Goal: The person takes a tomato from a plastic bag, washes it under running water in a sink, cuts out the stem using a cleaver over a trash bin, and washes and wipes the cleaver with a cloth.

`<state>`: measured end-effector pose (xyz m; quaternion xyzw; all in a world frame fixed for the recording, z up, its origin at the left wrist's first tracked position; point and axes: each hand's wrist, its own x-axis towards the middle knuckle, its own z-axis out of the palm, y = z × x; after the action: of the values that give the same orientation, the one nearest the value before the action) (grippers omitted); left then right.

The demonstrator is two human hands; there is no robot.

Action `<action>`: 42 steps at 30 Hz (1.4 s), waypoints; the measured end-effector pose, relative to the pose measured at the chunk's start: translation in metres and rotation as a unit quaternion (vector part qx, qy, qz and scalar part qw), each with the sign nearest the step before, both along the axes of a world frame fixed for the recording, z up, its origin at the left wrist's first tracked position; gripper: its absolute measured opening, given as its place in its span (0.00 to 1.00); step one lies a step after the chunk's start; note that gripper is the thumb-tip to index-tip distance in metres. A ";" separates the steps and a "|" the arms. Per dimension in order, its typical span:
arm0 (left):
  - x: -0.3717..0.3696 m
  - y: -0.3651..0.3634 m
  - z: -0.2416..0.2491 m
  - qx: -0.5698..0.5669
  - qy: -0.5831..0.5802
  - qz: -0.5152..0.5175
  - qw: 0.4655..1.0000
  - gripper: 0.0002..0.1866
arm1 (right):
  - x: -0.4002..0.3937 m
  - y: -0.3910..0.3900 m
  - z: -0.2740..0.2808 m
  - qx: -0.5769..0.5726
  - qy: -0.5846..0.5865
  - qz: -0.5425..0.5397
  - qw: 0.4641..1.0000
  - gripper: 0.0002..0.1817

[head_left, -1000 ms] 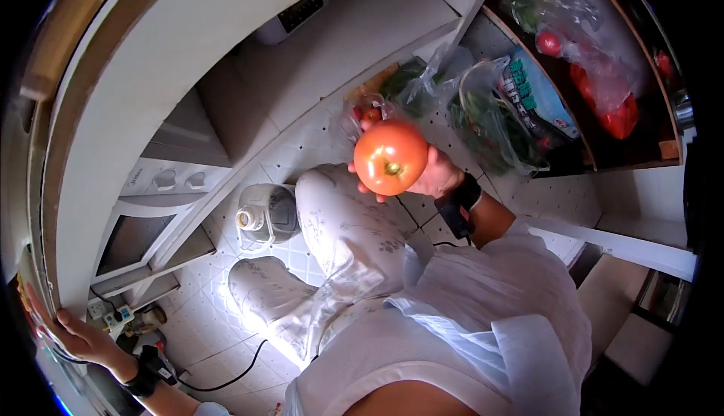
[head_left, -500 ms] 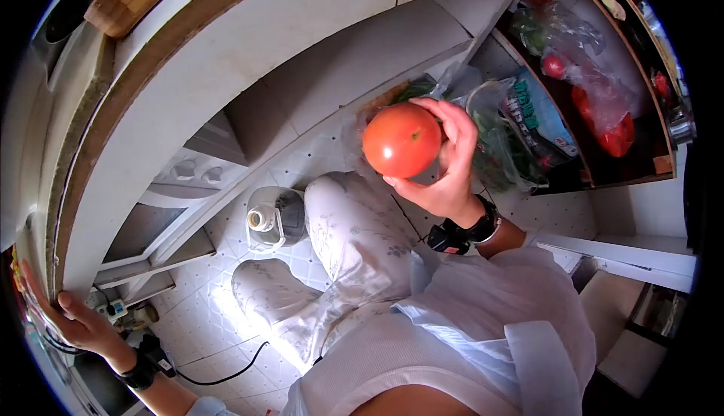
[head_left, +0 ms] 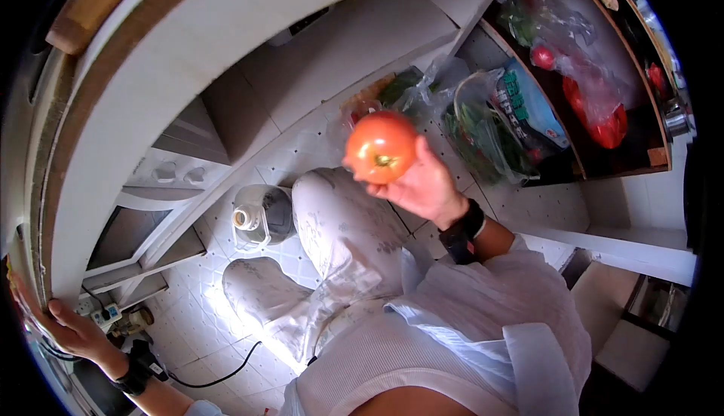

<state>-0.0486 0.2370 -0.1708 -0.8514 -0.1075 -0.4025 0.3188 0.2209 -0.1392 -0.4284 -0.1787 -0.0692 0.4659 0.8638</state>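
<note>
A large red tomato [head_left: 382,147] rests in my right hand [head_left: 431,188], palm turned up, with the fingers curled under and behind it. Its stem scar faces down toward me. Over at the far left, my left hand [head_left: 79,331] lies against the edge of the countertop [head_left: 47,190]. Its fingers are stretched out and the thumb is apart, with nothing held; the fingertips blend into the dark rim of the view. Below the tomato are my knees in pale patterned trousers.
A large plastic jug [head_left: 260,218] with an open neck stands on the tiled floor beside my knee. Bags of green vegetables [head_left: 490,133] lie beyond my right hand. A wooden shelf unit [head_left: 562,125] at right holds bagged produce. A power strip [head_left: 105,314] sits at lower left.
My right hand has rolled the tomato, so its stem scar now points down, and moved slightly left. The palm turned from sideways to upward. My left hand stays at the counter edge.
</note>
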 end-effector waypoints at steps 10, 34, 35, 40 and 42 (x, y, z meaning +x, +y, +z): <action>0.043 -0.143 -0.152 -0.700 0.271 -0.175 0.637 0.50 | -0.079 0.056 0.012 -0.070 -0.029 0.353 0.933 0.43; -0.002 -0.140 -0.213 -0.953 -0.120 -0.019 0.276 0.22 | 0.070 0.133 -0.196 -0.618 -0.678 0.085 0.388 0.64; -0.004 -0.139 -0.215 -0.951 -0.131 -0.007 0.281 0.21 | 0.072 0.135 -0.220 -0.601 -0.744 0.077 0.282 0.64; -0.007 -0.141 -0.207 -0.942 -0.153 0.003 0.298 0.20 | 0.116 0.098 -0.195 -0.579 -0.783 0.147 0.176 0.57; -0.009 -0.141 -0.207 -0.942 -0.159 -0.001 0.295 0.20 | 0.122 0.077 -0.179 -0.748 -0.571 0.071 0.330 0.50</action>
<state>-0.0578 0.0961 -0.3780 -0.4875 -0.4610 -0.1527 -0.7256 0.3427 -0.0624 -0.6077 -0.9666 -0.1804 0.1643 0.0786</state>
